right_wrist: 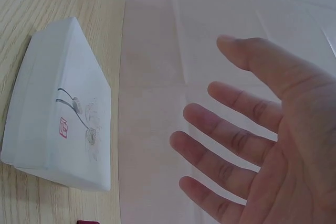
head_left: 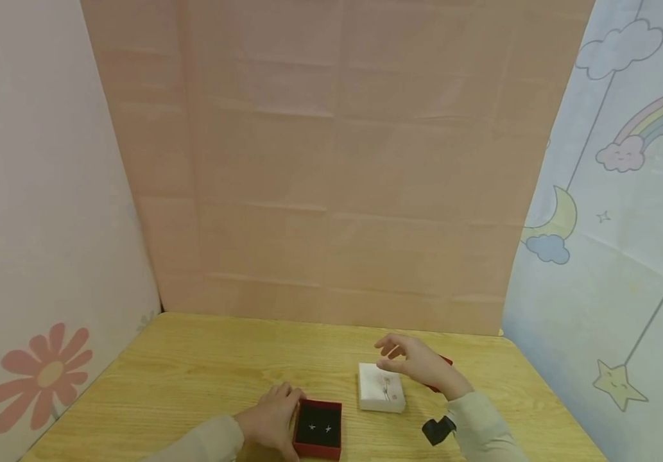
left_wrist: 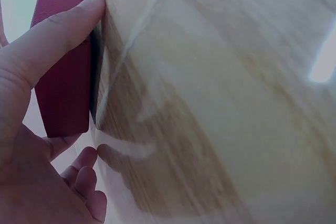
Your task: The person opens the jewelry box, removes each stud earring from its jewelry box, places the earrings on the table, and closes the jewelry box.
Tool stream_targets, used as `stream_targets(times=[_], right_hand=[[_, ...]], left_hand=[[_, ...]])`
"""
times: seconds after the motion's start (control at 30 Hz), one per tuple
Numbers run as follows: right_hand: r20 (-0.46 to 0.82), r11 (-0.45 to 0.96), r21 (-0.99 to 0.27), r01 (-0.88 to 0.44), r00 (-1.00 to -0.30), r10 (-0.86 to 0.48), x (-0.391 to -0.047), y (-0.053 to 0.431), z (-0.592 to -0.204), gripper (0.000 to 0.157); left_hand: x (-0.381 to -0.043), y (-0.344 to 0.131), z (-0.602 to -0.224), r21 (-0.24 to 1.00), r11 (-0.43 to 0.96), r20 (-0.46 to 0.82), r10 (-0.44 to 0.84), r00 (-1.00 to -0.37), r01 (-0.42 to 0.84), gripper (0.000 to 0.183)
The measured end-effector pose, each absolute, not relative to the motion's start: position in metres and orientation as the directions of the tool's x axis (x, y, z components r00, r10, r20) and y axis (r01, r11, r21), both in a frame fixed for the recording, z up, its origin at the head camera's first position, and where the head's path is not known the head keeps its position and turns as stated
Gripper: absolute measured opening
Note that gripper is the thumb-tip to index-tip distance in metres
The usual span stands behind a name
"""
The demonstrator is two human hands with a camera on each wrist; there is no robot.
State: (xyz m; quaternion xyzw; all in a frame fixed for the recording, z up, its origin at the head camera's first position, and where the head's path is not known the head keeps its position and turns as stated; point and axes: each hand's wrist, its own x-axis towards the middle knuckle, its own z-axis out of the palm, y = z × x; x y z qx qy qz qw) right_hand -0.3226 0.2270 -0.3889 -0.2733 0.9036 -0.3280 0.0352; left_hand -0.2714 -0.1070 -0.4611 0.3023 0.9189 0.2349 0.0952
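A red jewelry box (head_left: 318, 450) stands at the table's front, uncovered, with a pair of small silvery star-like earrings (head_left: 320, 428) on its black insert. My left hand (head_left: 271, 417) grips it from the left; in the left wrist view the thumb (left_wrist: 68, 27) lies along one side and a fingertip is at the opposite side. Right of it sits a closed white box (head_left: 373, 387) with a printed drawing and a red stamp mark. Over this white box hovers my right hand (head_left: 414, 362), its spread fingers (right_wrist: 226, 140) holding nothing.
A red flat piece (head_left: 445, 360) lies behind the right wrist, mostly hidden. A small black object (head_left: 438, 430) is beside the right sleeve. The wooden table (head_left: 221, 346) meets a plain backdrop (head_left: 331, 192) at its far edge, with patterned sheets on both sides.
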Motion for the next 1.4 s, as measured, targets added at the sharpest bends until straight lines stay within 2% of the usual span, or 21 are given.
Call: stream_targets(times=[0.3,0.5,0.63,1.17,1.4], right_hand=[[0.103,0.649,-0.601,-0.466,-0.851,-0.516,-0.322,0.225,-0.387,0.037],[0.096,0.646,-0.603,-0.467,-0.847,-0.523,-0.322,0.223,-0.388,0.037],[0.095,0.639,-0.609,-0.469,-0.844,-0.528,-0.322,0.221,-0.388,0.037],[0.082,0.632,-0.615,-0.471,-0.835,-0.544,-0.322,0.220,-0.390,0.034],[0.086,0.631,-0.614,-0.475,-0.835,-0.544,-0.322,0.220,-0.390,0.033]], left_hand=[[-0.272,-0.108,-0.461,0.539,0.685,-0.039,0.602,-0.798,0.490,0.090],[-0.276,-0.116,-0.458,0.736,0.531,-0.072,0.678,-0.732,0.420,0.099],[-0.279,-0.120,-0.460,0.811,0.468,-0.086,0.688,-0.721,0.350,0.096],[-0.280,-0.118,-0.460,0.793,0.477,-0.068,0.688,-0.722,0.380,0.074],[-0.281,-0.119,-0.460,0.792,0.466,-0.057,0.701,-0.711,0.395,0.073]])
